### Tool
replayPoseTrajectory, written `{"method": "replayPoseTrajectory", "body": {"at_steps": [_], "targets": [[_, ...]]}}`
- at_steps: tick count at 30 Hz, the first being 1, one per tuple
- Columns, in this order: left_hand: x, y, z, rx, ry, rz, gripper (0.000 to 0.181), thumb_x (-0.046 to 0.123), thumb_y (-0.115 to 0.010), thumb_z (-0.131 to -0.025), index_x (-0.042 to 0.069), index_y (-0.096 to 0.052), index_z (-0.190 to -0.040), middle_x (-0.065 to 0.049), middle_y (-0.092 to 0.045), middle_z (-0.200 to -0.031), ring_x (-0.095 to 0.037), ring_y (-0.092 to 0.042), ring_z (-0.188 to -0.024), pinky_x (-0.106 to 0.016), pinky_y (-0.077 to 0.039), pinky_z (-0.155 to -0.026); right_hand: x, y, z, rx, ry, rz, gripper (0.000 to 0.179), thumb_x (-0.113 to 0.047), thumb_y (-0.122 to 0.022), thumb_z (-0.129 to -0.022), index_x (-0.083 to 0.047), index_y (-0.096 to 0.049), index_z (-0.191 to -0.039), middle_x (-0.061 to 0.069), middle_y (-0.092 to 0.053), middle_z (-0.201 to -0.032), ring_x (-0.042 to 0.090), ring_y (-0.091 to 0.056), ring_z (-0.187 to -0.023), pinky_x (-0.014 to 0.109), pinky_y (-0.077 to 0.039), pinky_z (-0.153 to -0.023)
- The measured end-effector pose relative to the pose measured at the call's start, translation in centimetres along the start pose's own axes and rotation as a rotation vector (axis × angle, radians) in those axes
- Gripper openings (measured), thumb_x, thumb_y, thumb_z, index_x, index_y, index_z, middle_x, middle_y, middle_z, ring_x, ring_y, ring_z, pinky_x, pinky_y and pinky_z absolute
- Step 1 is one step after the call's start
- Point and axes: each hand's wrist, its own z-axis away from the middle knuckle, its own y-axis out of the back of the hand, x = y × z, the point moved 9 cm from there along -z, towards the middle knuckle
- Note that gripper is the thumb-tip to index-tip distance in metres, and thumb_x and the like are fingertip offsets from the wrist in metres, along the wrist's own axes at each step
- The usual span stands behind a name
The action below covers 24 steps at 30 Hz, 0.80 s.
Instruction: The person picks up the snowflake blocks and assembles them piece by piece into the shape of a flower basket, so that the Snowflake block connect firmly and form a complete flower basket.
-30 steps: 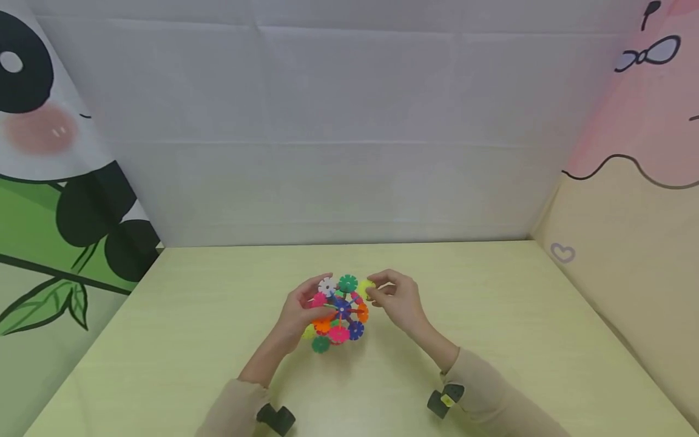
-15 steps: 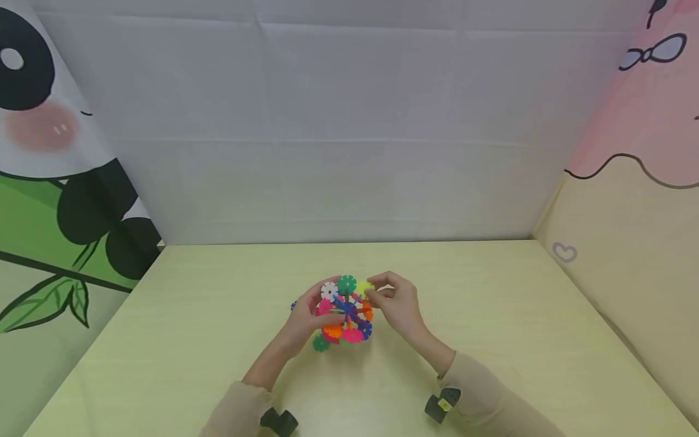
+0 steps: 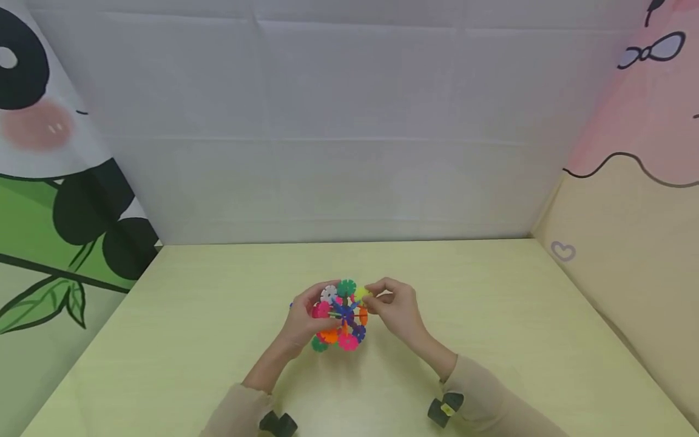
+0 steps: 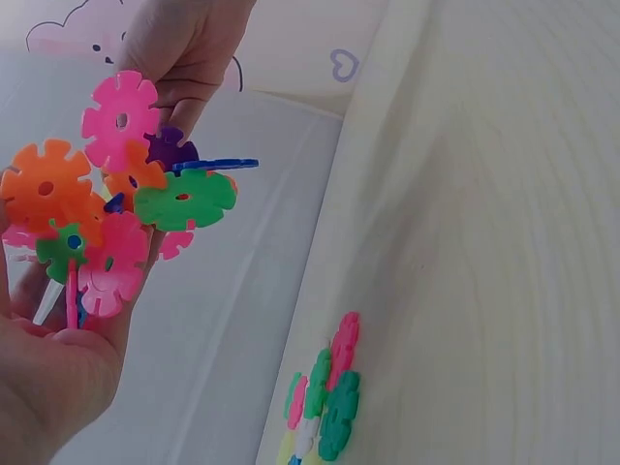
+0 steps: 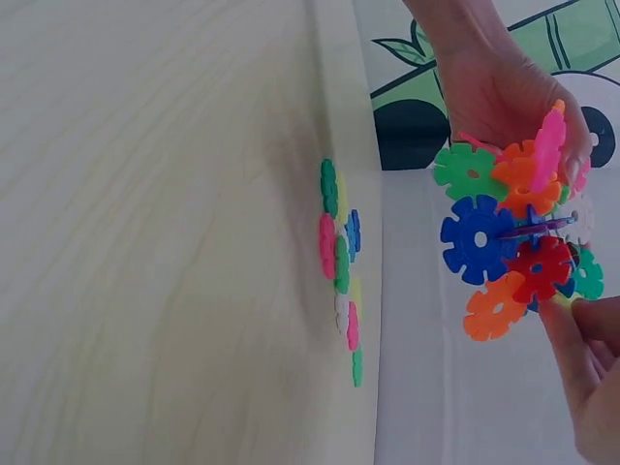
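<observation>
A ball-like cluster of interlocking plastic snowflake discs [image 3: 346, 313], in pink, orange, blue, green and white, is held above the table. My left hand [image 3: 299, 321] grips its left side, with the thumb across the front. At the upper right of the cluster, my right hand [image 3: 398, 304] pinches a yellow snowflake disc [image 3: 361, 294] between thumb and fingertips. From the right wrist view, a blue disc [image 5: 479, 239] and a red disc [image 5: 541, 268] face the camera. Only a sliver of the yellow disc shows there; whether it is slotted in, I cannot tell.
Several loose snowflake discs [image 5: 341, 262] lie on the pale wooden table [image 3: 218, 303], mostly hidden behind the cluster in the head view. A plain white sheet [image 3: 349, 133] rises at the back, with printed panels left and right.
The cluster has turned a little in my left hand and shifted slightly right, then lower. My right hand keeps its pinch on the yellow disc and has dropped slightly.
</observation>
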Motion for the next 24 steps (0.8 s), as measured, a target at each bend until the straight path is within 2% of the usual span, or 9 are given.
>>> {"method": "replayPoseTrajectory", "body": {"at_steps": [6, 10, 16, 18, 21, 24], "targets": [[0.3, 0.0, 0.0, 0.0, -0.016, 0.004, 0.059, -0.002, -0.067, -0.075, 0.009, -0.047, -0.129, -0.017, -0.053, -0.119, -0.024, -0.057, -0.102, -0.029, -0.052, -0.079, 0.6, 0.1, -0.7, -0.026, 0.02, 0.018, 0.013, 0.003, -0.065, -0.079, 0.006, -0.063, -0.092, 0.016, -0.061, -0.085, 0.027, -0.067, -0.071, 0.027, -0.055, -0.063], [-0.5, 0.7, -0.1, 0.0, -0.002, 0.0, 0.059, 0.0, -0.068, -0.076, 0.011, -0.045, -0.13, -0.018, -0.053, -0.119, -0.025, -0.057, -0.102, -0.03, -0.052, -0.079, 1.0, -0.5, -1.5, -0.102, 0.026, 0.049, 0.02, -0.002, -0.066, -0.08, 0.004, -0.063, -0.099, 0.015, -0.061, -0.089, 0.026, -0.067, -0.075, 0.027, -0.055, -0.064], [-1.4, 3.6, 0.4, 0.027, 0.026, -0.022, 0.061, 0.001, -0.068, -0.077, 0.01, -0.043, -0.132, -0.019, -0.05, -0.123, -0.021, -0.057, -0.104, -0.028, -0.051, -0.081, 1.9, -1.3, -3.1, -0.214, 0.098, 0.186, 0.023, -0.009, -0.064, -0.084, -0.002, -0.063, -0.106, 0.011, -0.064, -0.095, 0.023, -0.064, -0.08, 0.023, -0.053, -0.064], [-1.3, 4.7, 0.8, 0.041, 0.029, -0.037, 0.061, 0.002, -0.067, -0.077, 0.01, -0.043, -0.132, -0.02, -0.05, -0.124, -0.017, -0.057, -0.102, -0.027, -0.051, -0.081, 1.8, -1.8, -3.5, -0.275, 0.099, 0.223, 0.023, -0.006, -0.062, -0.085, 0.001, -0.062, -0.107, 0.016, -0.064, -0.097, 0.026, -0.063, -0.082, 0.025, -0.053, -0.065], [-1.0, 6.3, 1.5, 0.063, 0.03, -0.05, 0.06, 0.002, -0.065, -0.079, 0.009, -0.041, -0.133, -0.022, -0.048, -0.124, -0.011, -0.058, -0.098, -0.025, -0.051, -0.08, 2.3, -2.8, -4.1, -0.374, 0.068, 0.262, 0.023, -0.001, -0.06, -0.084, 0.006, -0.061, -0.107, 0.023, -0.062, -0.099, 0.031, -0.061, -0.084, 0.033, -0.054, -0.067], [-0.7, 7.7, 2.2, 0.105, 0.042, -0.073, 0.06, 0.002, -0.063, -0.081, 0.008, -0.038, -0.135, -0.017, -0.051, -0.12, -0.007, -0.058, -0.095, -0.023, -0.051, -0.079, 4.1, -4.2, -4.9, -0.44, 0.017, 0.28, 0.024, 0.002, -0.062, -0.083, 0.008, -0.06, -0.106, 0.024, -0.061, -0.097, 0.03, -0.06, -0.08, 0.041, -0.054, -0.065]]}}
